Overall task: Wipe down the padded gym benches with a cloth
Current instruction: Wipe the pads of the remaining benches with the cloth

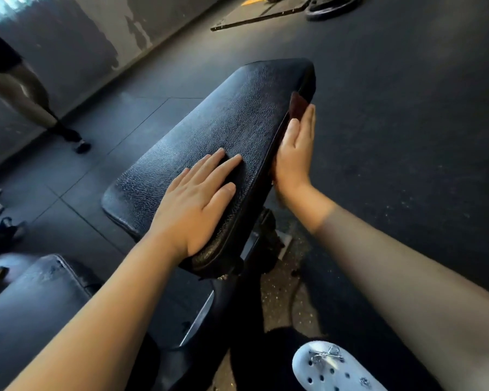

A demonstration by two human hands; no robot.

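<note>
A black padded bench pad (232, 117) runs from the centre toward the upper right. My left hand (196, 198) lies flat on the near part of its top, fingers straight. My right hand (295, 153) presses with straight fingers against the pad's right side edge. A dark reddish-brown cloth (298, 104) sits between that hand and the pad's edge, showing past the fingertips. Most of the cloth is hidden behind the hand.
A second black padded seat (37, 294) lies at the lower left. Another person's leg (31, 105) stands at the left by the wall. A weight plate (332, 7) and a floor mat (266, 12) lie at the top. My white clog (331, 368) is at the bottom.
</note>
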